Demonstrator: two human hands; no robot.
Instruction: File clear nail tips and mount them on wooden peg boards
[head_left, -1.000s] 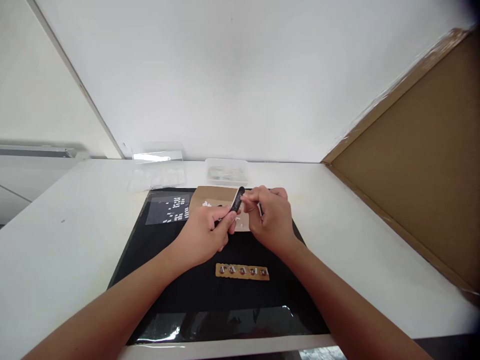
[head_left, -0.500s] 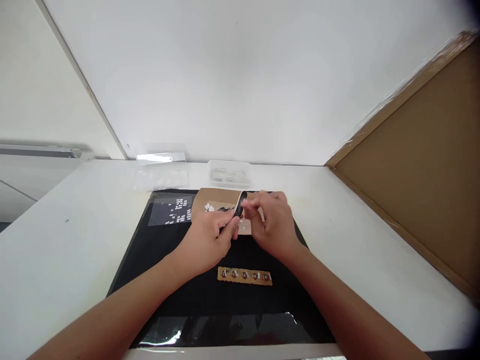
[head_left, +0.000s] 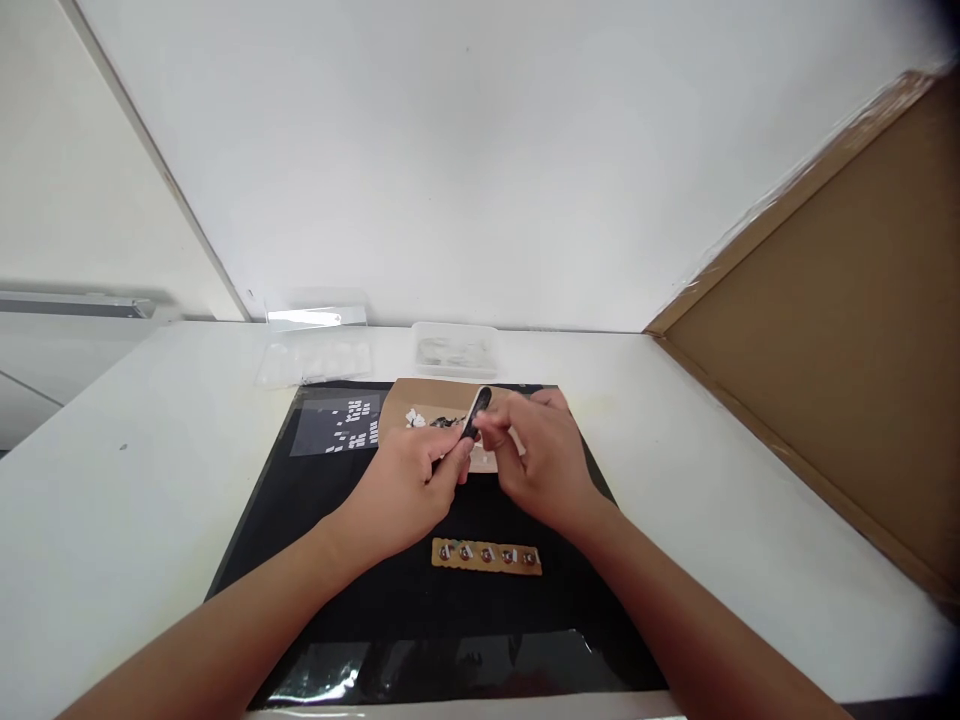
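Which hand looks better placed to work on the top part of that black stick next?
Probably the right hand: it is beside the black stick, fingers bent toward it, touching or nearly so. The left hand is occupied, pinching the stick's lower end.

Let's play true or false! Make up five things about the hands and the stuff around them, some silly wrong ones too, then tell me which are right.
1. The left hand holds a small dark piece. True.
2. The right hand is far away from the dark piece. False: its fingertips are right by it.
3. The brown strip has five shiny round bits on it. True.
4. The brown strip is inside a box. False: it lies on the black mat.
5. The clear container sits in front of the mat, nearest the person. False: it sits beyond the mat's far edge.
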